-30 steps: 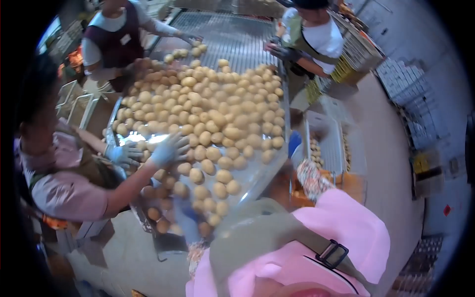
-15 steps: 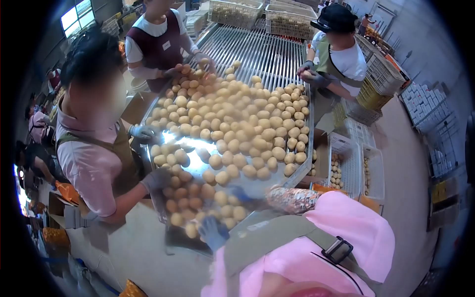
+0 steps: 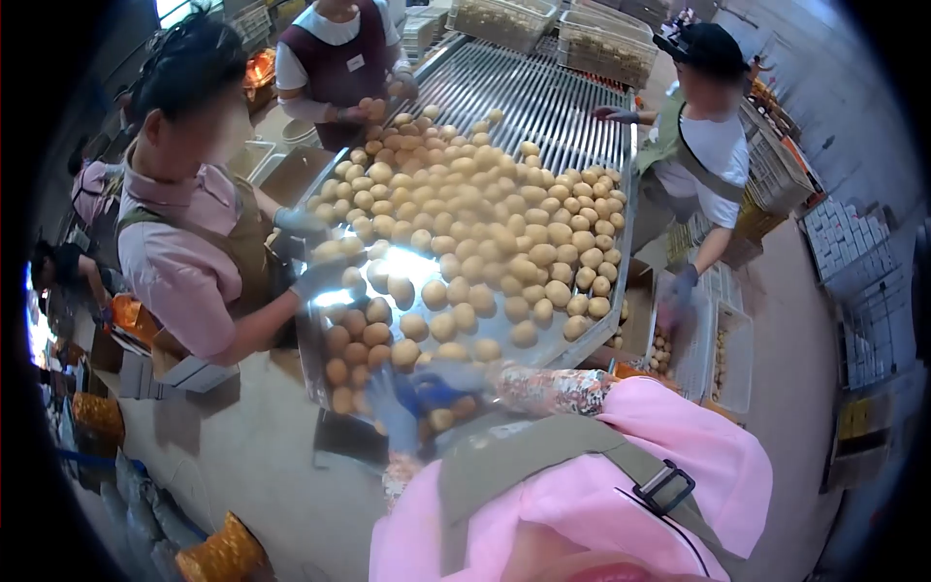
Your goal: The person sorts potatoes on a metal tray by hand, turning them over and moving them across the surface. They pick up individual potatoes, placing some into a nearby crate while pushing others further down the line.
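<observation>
Many potatoes (image 3: 561, 235) lie loose on the metal sorting table (image 3: 551, 351). My left hand (image 3: 393, 407), in a grey glove, is at the table's near edge, its fingers stretched out against the potatoes there. Close beside it, my right hand (image 3: 454, 380) reaches in from the right under a flowered sleeve (image 3: 553, 388). That hand is smeared by motion, so its fingers and anything in them cannot be made out. Several potatoes sit around and partly behind both hands.
A co-worker at the left (image 3: 208, 252) has both gloved hands over the table's left edge. Another person stands at the far left corner; a third, at the right (image 3: 703, 145), reaches down to white crates (image 3: 732, 359). Metal rollers (image 3: 543, 97) and filled crates (image 3: 606, 48) are at the back.
My hands have come closer together, the left moving up over the near potatoes. Fewer potatoes lie at the near edge. The right-hand co-worker has reached down to the crates.
</observation>
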Motion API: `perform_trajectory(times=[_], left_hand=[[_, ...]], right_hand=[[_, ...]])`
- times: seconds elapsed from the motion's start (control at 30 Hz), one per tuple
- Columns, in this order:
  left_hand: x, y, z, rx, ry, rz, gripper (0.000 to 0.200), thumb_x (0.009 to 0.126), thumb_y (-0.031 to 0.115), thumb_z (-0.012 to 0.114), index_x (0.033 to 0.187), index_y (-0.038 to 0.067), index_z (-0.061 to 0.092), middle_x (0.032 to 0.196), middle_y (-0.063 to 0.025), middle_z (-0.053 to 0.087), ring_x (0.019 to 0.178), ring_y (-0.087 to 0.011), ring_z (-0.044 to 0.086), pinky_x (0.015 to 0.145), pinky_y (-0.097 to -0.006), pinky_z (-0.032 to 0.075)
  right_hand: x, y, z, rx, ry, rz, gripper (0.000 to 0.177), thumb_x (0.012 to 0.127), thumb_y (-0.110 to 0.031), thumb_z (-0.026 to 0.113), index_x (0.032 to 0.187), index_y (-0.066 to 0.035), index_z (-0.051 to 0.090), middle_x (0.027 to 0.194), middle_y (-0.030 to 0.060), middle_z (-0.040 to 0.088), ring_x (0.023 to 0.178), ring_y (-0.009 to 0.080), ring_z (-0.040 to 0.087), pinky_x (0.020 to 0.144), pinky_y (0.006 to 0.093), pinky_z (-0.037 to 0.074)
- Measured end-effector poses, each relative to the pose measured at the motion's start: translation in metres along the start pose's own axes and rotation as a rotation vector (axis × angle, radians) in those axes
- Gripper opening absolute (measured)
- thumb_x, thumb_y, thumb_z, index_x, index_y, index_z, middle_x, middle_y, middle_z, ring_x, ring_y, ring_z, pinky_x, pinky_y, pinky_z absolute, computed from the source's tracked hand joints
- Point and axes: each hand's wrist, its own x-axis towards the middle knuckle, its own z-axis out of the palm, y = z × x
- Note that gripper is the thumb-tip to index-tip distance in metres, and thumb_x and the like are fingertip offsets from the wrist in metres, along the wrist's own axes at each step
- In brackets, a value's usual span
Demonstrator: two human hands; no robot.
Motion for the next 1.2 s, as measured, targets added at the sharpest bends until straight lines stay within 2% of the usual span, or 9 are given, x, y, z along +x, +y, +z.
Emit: perform_trajectory(times=[0.3,0.5,0.67,0.73,0.77,0.83,0.97,1.0,1.2], left_hand=[[-0.074,-0.013,-0.022,-0.011,-0.041,-0.109,0.064,0.093,0.040,0.050,0.147,0.010,0.035,0.154,-0.0194,0.026,0.143,-0.0440,0.015,0.113,-0.0603,0.013],[-0.019,-0.003,-0.033,-0.098,0.105,-0.076,0.064,0.093,0.038,0.050,0.149,0.012,0.032,0.153,-0.0207,0.027,0.141,-0.0451,0.020,0.112,-0.0582,0.016],[0.045,0.000,0.018,-0.144,0.013,-0.088,0.065,0.093,0.044,0.050,0.150,0.016,0.031,0.154,-0.0188,0.026,0.139,-0.0468,0.023,0.112,-0.0588,0.017],[0.041,0.002,0.031,-0.190,0.071,0.023,0.067,0.093,0.048,0.048,0.151,0.019,0.028,0.154,-0.0173,0.027,0.139,-0.0476,0.023,0.113,-0.0599,0.016],[0.029,0.008,0.019,-0.111,-0.096,-0.035,0.066,0.093,0.051,0.047,0.148,0.018,0.035,0.153,-0.0159,0.030,0.139,-0.0485,0.022,0.112,-0.0610,0.015],[0.002,0.002,0.011,0.009,-0.084,-0.021,0.063,0.093,0.050,0.047,0.146,0.017,0.039,0.152,-0.0153,0.032,0.139,-0.0491,0.021,0.112,-0.0615,0.015],[-0.042,-0.014,-0.017,-0.118,-0.036,-0.225,0.059,0.092,0.048,0.051,0.139,0.014,0.048,0.150,-0.0141,0.036,0.140,-0.0502,0.016,0.112,-0.0623,0.014],[-0.052,-0.019,-0.022,-0.230,-0.009,-0.221,0.061,0.091,0.047,0.052,0.141,0.014,0.046,0.150,-0.0144,0.035,0.140,-0.0506,0.016,0.112,-0.0624,0.014],[-0.041,-0.010,0.006,-0.227,0.075,-0.588,0.085,0.088,0.056,0.054,0.153,0.017,0.017,0.155,-0.0234,0.016,0.136,-0.0562,0.020,0.104,-0.0665,0.030]], right_hand=[[-0.119,0.073,-0.076,-1.433,0.357,0.104,0.052,0.086,-0.029,0.060,0.132,-0.009,0.048,0.124,0.0197,0.054,0.117,0.0366,0.052,0.097,0.0470,0.041],[-0.061,-0.021,-0.023,-0.450,0.120,0.610,0.046,0.092,-0.034,0.049,0.134,-0.014,0.048,0.142,0.0252,0.038,0.122,0.0440,0.049,0.104,0.0448,0.038],[-0.040,-0.050,-0.012,-0.383,0.130,0.453,0.044,0.097,-0.033,0.045,0.137,-0.017,0.046,0.141,0.0263,0.042,0.123,0.0342,0.050,0.097,0.0430,0.043],[-0.028,0.009,-0.036,-0.567,0.052,-0.145,0.045,0.098,-0.036,0.047,0.128,-0.003,0.051,0.119,0.0135,0.056,0.110,0.0241,0.055,0.091,0.0357,0.045],[-0.028,0.043,-0.039,0.216,0.162,0.087,0.039,0.099,-0.028,0.047,0.131,-0.006,0.051,0.126,0.0112,0.053,0.113,0.0233,0.052,0.095,0.0360,0.044],[-0.037,0.023,-0.074,0.203,0.352,0.434,0.036,0.097,-0.026,0.050,0.128,-0.008,0.054,0.127,0.0116,0.056,0.110,0.0242,0.055,0.095,0.0357,0.044],[-0.072,0.037,-0.093,-1.200,0.402,-0.003,0.039,0.092,-0.029,0.052,0.126,-0.011,0.060,0.130,0.0150,0.058,0.115,0.0375,0.055,0.100,0.0424,0.042],[-0.083,0.191,-0.113,-0.797,0.225,0.075,0.037,0.091,-0.029,0.053,0.121,-0.009,0.063,0.125,0.0177,0.060,0.114,0.0366,0.056,0.102,0.0432,0.040],[-0.016,-0.059,-0.002,-0.407,-0.238,0.069,0.026,0.094,-0.024,0.051,0.104,-0.005,0.065,0.098,0.0211,0.063,0.094,0.0310,0.062,0.084,0.0371,0.048]])
